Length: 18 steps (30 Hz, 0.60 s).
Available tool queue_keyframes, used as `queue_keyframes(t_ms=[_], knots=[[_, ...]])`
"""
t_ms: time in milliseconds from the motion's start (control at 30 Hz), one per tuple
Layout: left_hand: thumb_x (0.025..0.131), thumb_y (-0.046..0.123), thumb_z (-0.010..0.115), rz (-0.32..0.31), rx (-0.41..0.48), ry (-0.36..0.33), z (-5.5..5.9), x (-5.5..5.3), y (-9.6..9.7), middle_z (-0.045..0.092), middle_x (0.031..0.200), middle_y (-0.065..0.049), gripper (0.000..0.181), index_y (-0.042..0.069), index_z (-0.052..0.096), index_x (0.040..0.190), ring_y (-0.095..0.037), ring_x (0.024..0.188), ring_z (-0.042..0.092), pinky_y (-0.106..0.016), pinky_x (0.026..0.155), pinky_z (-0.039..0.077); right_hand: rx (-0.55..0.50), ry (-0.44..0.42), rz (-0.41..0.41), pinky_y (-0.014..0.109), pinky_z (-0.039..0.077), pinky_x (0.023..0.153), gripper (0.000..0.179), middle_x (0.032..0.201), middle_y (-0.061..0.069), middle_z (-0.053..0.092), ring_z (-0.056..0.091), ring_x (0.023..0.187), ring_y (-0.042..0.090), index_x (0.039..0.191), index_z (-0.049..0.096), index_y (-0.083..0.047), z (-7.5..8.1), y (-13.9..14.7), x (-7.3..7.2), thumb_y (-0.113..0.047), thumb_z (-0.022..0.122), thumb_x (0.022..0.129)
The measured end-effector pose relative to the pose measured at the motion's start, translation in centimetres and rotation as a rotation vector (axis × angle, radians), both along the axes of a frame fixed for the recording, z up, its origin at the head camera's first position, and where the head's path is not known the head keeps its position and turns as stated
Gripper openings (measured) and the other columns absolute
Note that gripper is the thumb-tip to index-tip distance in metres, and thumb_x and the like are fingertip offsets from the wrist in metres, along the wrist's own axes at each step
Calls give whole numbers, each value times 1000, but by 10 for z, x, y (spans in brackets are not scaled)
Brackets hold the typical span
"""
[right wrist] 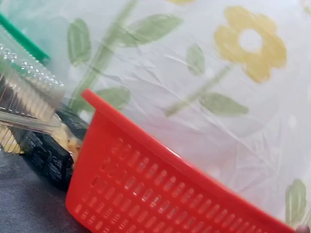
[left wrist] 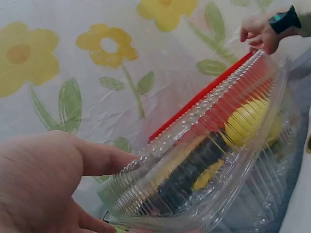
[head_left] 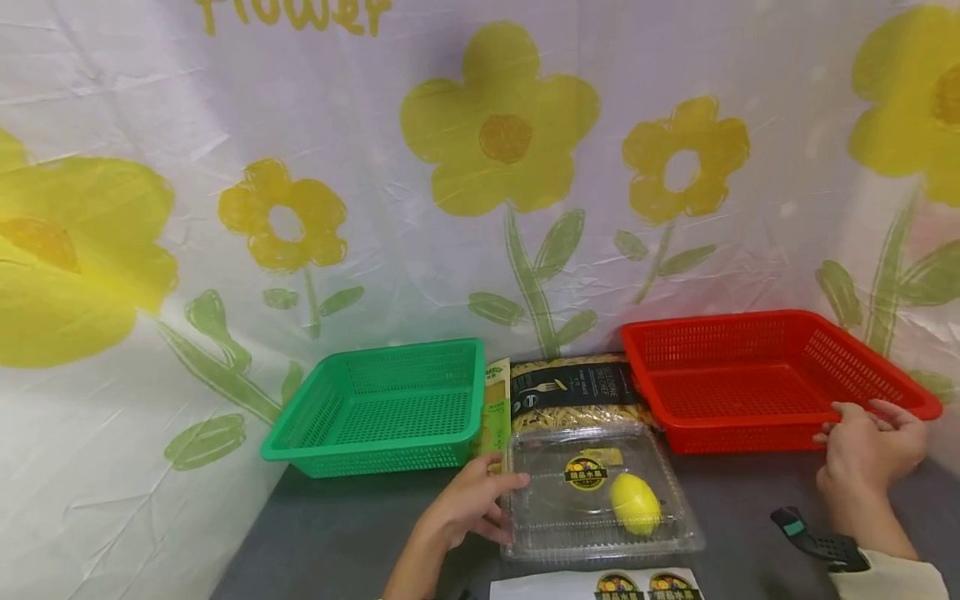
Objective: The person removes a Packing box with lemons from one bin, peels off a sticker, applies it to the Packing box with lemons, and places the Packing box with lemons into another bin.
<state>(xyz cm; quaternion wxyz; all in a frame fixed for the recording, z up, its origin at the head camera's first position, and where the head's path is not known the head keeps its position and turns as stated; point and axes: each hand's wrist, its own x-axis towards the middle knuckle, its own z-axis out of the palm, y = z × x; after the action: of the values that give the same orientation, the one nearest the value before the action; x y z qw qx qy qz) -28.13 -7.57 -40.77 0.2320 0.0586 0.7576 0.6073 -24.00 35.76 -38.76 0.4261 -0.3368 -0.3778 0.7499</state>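
Note:
My left hand (head_left: pixel 472 504) grips the left edge of a clear plastic fruit box (head_left: pixel 562 521), its thumb over the lid and its other fingers at the side. Through the plastic show a yellow lemon (head_left: pixel 636 503) and a round black label (head_left: pixel 585 473). The thumb on the box's ribbed edge also shows in the left wrist view. At the front right rim of a red basket (head_left: pixel 720 437), my right hand (head_left: pixel 870 450) holds on with bent fingers. Just a fingertip (right wrist: pixel 303 229) of it enters the right wrist view, at the rim.
A green basket (head_left: pixel 375 458) stands on the left. Behind the box lie a bag of pasta (head_left: pixel 577 387) and a green-and-white packet (head_left: pixel 496 412), between the baskets. A label sheet (head_left: pixel 547 587) lies at the front. A flowered cloth (head_left: pixel 420 283) hangs behind the dark table (head_left: pixel 300 542).

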Motion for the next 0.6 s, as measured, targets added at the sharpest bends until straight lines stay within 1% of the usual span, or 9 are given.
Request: queue_keyframes(t_ms=[67,133,200,233,333,400,467,533,600], knots=[[92,28,73,10,29,-5,-1,-1,-1,59,127,-22,90,-5,20,157,-25,64,68,-45,59,61,-62,0,-28,19,45,37,32,86,-5,57,53,38,9,106,44,-23,-4,4,-2,1,60,91],[91,25,74,8,69,-7,-2,-2,-2,60,125,-21,90,-8,20,156,-25,66,68,-46,60,61,-120,5,-38,19,47,40,35,98,-5,53,53,41,9,106,41,-25,-8,9,-4,1,60,91],[91,21,74,-1,111,-8,-1,-4,-2,62,123,-20,91,-10,19,156,-22,63,67,-46,61,61,-179,14,-38,20,49,42,36,106,-5,46,54,43,11,105,40,-25,-11,14,-7,1,61,91],[90,20,75,-6,127,-6,-1,-5,-3,62,121,-21,92,-11,17,156,-21,61,66,-46,61,61,-204,16,-33,21,50,43,37,108,-6,45,54,44,11,105,40,-25,-13,17,-8,1,62,91],[90,18,75,-15,153,-1,3,-7,-4,63,118,-21,94,-12,16,156,-17,53,60,-45,59,61,-275,44,11,23,54,48,43,115,-10,40,62,57,11,110,40,-27,-17,25,-10,1,67,91],[89,17,75,-16,162,4,7,-8,-5,63,119,-22,93,-12,17,155,-17,51,59,-44,58,61,-288,54,54,23,55,50,46,120,-12,39,66,74,10,117,40,-30,-19,28,-10,-1,67,93],[89,17,75,-17,166,2,12,-8,-6,63,123,-23,92,-12,18,155,-18,50,60,-44,58,61,-288,65,97,23,55,50,47,123,-14,38,63,93,11,122,40,-32,-21,30,-10,-2,66,95],[89,18,75,-16,158,2,19,-9,-9,62,128,-24,92,-11,18,156,-18,51,61,-43,57,61,-277,64,120,24,54,46,44,123,-14,39,59,102,13,122,41,-32,-22,30,-9,-3,63,97],[90,20,74,-21,154,-5,28,-11,-13,60,132,-25,92,-9,18,157,-18,52,62,-41,57,61,-266,63,133,25,53,44,40,121,-12,39,58,103,14,121,41,-32,-23,30,-9,-4,60,99]])
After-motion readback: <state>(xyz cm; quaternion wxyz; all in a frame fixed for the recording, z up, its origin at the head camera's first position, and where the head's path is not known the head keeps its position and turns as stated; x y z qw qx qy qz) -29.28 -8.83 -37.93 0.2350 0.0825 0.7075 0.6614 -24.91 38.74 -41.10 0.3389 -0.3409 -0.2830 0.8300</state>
